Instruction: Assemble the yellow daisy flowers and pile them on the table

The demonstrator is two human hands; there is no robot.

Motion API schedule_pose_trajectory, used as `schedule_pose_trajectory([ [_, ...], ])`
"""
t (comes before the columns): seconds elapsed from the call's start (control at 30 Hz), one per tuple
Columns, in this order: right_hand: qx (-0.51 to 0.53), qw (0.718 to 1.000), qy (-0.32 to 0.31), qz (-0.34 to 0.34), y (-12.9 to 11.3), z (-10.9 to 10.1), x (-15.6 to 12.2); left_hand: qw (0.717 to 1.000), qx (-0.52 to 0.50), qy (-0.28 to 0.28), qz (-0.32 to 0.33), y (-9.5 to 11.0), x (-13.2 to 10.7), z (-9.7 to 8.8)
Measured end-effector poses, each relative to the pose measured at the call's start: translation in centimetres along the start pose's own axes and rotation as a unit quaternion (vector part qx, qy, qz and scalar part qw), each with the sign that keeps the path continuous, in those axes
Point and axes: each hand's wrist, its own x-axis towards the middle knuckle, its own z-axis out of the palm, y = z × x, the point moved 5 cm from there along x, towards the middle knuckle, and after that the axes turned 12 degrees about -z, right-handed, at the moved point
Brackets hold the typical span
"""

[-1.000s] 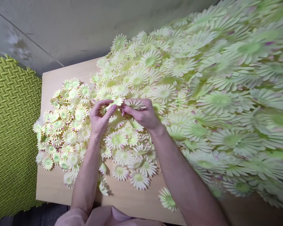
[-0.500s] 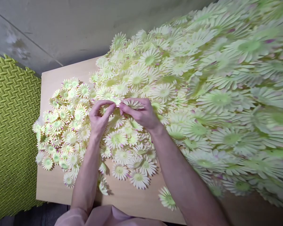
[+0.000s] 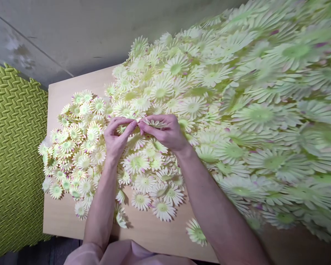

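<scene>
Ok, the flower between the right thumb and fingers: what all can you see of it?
The flower shows several narrow, whitish petals, fabric-like or thin plastic by the look. It is seen at a low slant, petals fanning out within the gap between thumb and fingers of the right hand, above the heap. Fingers partly hide it; its centre and exact grip point can't be made out.

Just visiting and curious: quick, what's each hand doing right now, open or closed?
Left hand: pinched closed on a pale piece, mostly hidden from view.
Right hand: closed, holding a whitish flower.
</scene>
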Motion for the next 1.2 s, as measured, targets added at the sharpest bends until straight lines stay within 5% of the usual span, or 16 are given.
schedule_pose_trajectory([
  [1.0,0.048,0.998,0.001,-0.049,0.4,0.1,0.2,0.999,-0.018,0.021,-0.044,-0.1,-0.1,-0.2],
  [1.1,0.077,0.995,0.039,-0.05,0.6,-0.2,0.1,0.997,-0.03,0.045,-0.05,-0.7,0.0,-0.6],
  [1.2,0.038,0.99,0.133,0.031,1.3,-1.5,-0.2,0.993,-0.057,0.083,-0.065,-1.6,0.0,-1.1],
])
